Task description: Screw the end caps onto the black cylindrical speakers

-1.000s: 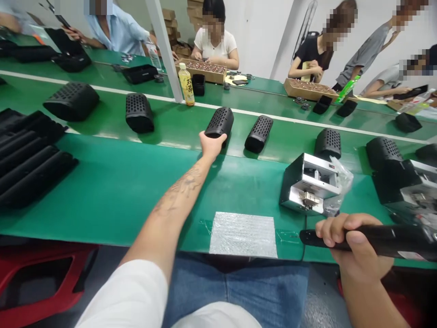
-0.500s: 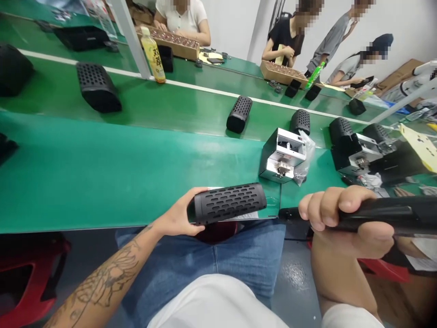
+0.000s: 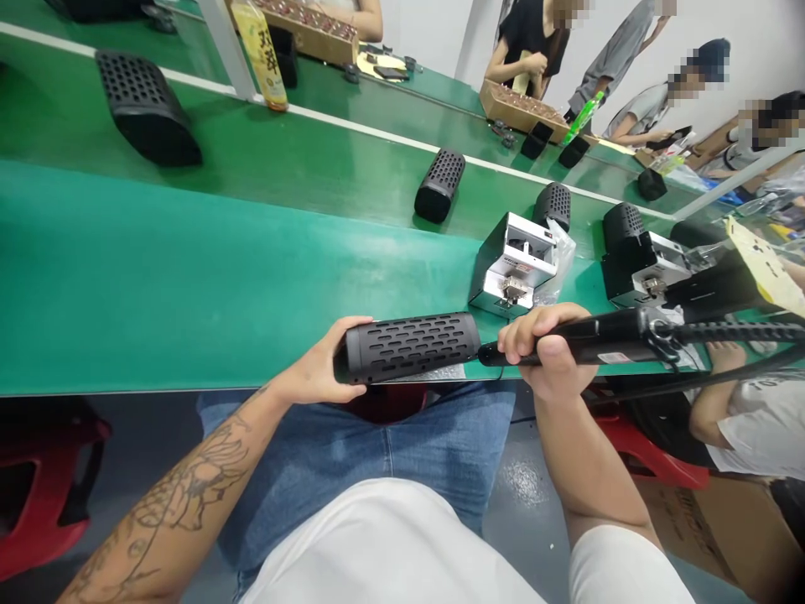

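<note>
At the bench (image 3: 189,285), our left hand (image 3: 318,367) grips a slotted housing (image 3: 412,346), seemingly steadying it. Our right hand (image 3: 553,352) clasps a tool (image 3: 620,334).

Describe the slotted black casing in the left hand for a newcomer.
Start at the green workbench; go to its near edge, by the jeans. There the left hand grips a slotted black casing by one end. Unlike the similar casings on the belt beyond, this one is held.

Black slot-patterned casing (image 3: 412,346), black handheld tool (image 3: 610,335), green worktop (image 3: 220,285), blue jeans (image 3: 314,445), white shirt (image 3: 377,554), red stool (image 3: 44,486)
</note>
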The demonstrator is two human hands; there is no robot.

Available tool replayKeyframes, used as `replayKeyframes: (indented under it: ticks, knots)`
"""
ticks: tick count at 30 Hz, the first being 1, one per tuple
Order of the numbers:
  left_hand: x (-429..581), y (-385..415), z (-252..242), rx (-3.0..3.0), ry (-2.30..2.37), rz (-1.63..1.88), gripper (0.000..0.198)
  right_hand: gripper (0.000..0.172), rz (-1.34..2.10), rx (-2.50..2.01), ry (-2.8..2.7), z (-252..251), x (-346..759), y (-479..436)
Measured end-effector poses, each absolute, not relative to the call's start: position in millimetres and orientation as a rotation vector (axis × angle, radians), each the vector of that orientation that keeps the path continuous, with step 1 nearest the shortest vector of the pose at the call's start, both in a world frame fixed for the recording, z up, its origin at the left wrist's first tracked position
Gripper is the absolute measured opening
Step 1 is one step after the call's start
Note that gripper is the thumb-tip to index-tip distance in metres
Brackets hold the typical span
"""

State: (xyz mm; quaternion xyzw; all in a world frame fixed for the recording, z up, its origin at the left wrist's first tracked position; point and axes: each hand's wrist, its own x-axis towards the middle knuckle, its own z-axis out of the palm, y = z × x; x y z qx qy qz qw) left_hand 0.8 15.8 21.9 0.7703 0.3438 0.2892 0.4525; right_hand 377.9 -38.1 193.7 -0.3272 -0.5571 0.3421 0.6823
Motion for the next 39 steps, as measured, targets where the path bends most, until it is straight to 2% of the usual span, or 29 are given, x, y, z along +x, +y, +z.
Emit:
replayKeyframes:
  ticks: [11,17,24,27,29,33,36,39]
  knots:
    - [0.4,13.6,23.8,1.923,0.861,0.725,0.119,0.048,0.906,-0.702,-1.381,190.1,377.2,-36.1]
    - [2.6,12.6,21.3,1.953,0.884,0.739,0.12,0.056,0.975,-0.76,-1.41,187.4,382.2,-32.7]
    - [6.5,7.9,24.1,1.923,0.883,0.797,0.119,0.05,1.013,-0.732,-1.454,195.1,386.2,-34.2]
    - [7.5,6.7,25.4,1.915,0.882,0.809,0.117,0.05,0.909,-0.737,-1.344,208.6,403.8,-22.5]
    - [7.3,6.4,25.0,1.909,0.88,0.797,0.117,0.053,0.707,-0.786,-1.23,217.8,420.2,-4.3]
    - [6.1,5.8,22.0,1.902,0.901,0.783,0.118,0.067,0.376,-0.984,-1.191,220.7,445.6,38.7]
    - [6.7,4.3,20.8,1.899,0.887,0.789,0.12,0.075,0.367,-1.087,-1.254,206.3,454.7,57.1]
    - [8.5,3.0,21.9,1.877,0.839,0.782,0.122,0.068,0.403,-1.093,-1.222,188.5,461.6,64.1]
